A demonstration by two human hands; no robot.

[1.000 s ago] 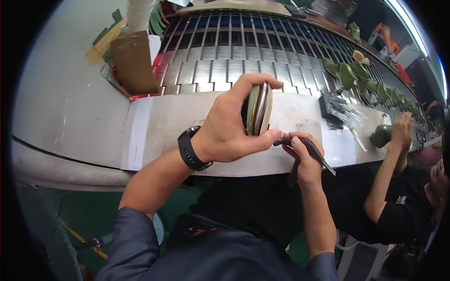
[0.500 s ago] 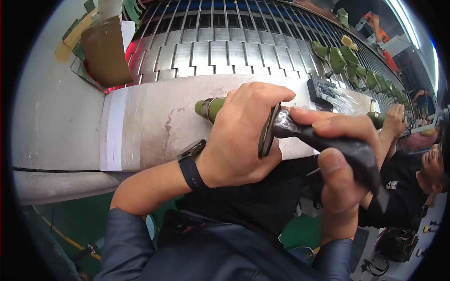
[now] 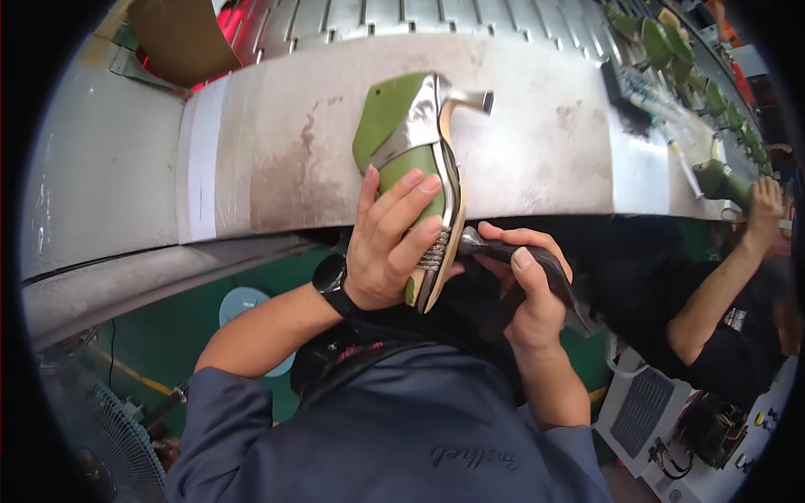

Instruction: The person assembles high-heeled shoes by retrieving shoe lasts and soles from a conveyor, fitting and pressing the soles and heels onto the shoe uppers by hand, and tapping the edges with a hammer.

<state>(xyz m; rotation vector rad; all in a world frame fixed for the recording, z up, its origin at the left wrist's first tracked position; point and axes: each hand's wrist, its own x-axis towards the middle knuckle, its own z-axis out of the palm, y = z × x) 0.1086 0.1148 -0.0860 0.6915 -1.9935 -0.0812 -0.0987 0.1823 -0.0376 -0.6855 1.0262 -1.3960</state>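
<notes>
My left hand [image 3: 394,243] is wrapped round a heeled sandal [image 3: 419,126] fitted on a green shoe last [image 3: 387,109]. The shoe has silvery metallic straps, a tan sole edge and a thin heel pointing right. Its toe end is toward me, and the heel end lies over the worktable. In my right hand [image 3: 537,285] is a dark shoemaker's hammer [image 3: 532,260]. Its rounded metal head is at the sole near the toe; whether it touches I cannot tell. My left thumb is mostly hidden behind the shoe.
The pale worktable [image 3: 537,126] borders a slatted metal conveyor [image 3: 360,18]. At the right, several green lasts [image 3: 658,44] stand in a row beside a black tray [image 3: 625,96] of slim tools. A co-worker's hand [image 3: 765,205] holds another green last [image 3: 725,183]. Cardboard [image 3: 180,42] stands at far left.
The shoe has turned, so its sole faces right and its heel end points away from me. Both hands have come nearer to me, the hammer staying beside the sole. The view has tilted downward.
</notes>
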